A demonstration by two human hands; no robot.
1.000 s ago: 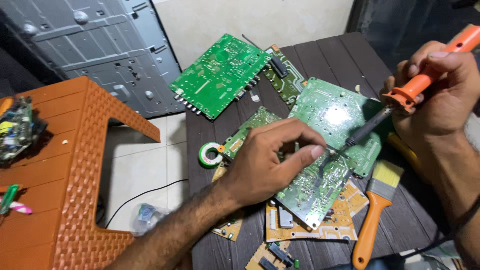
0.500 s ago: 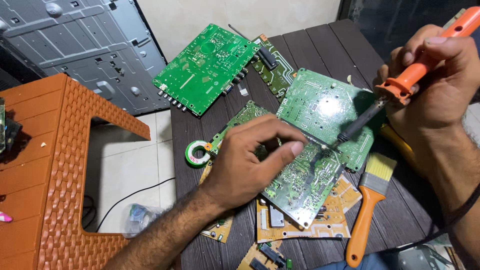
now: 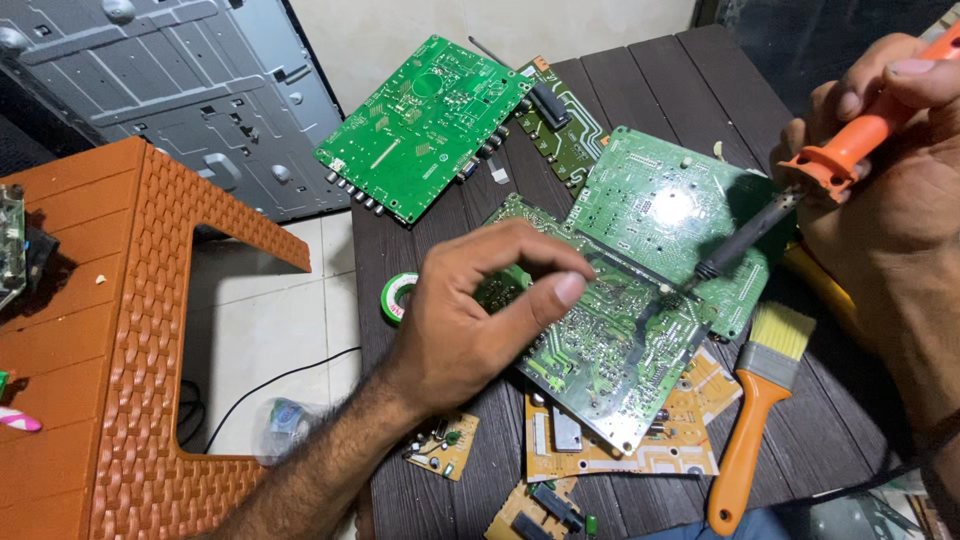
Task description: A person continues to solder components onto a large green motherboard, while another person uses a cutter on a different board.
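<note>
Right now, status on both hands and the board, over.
Right hand holds the orange soldering iron, tip on the green circuit board. Left hand rests on that board, fingers pinched. Orange-handled brush lies beside it, clear of the tip.

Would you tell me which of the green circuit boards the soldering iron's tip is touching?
The soldering iron tip touches the middle green board, under the left hand; the bright green board lies untouched at the table's far edge.

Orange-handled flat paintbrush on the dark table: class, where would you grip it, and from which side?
Grip the orange-handled flat paintbrush by its long orange handle, coming from above at the near end. The handle lies flat and bare on the dark slatted table, while the yellow bristles point toward the green circuit boards and soldering iron.
</note>
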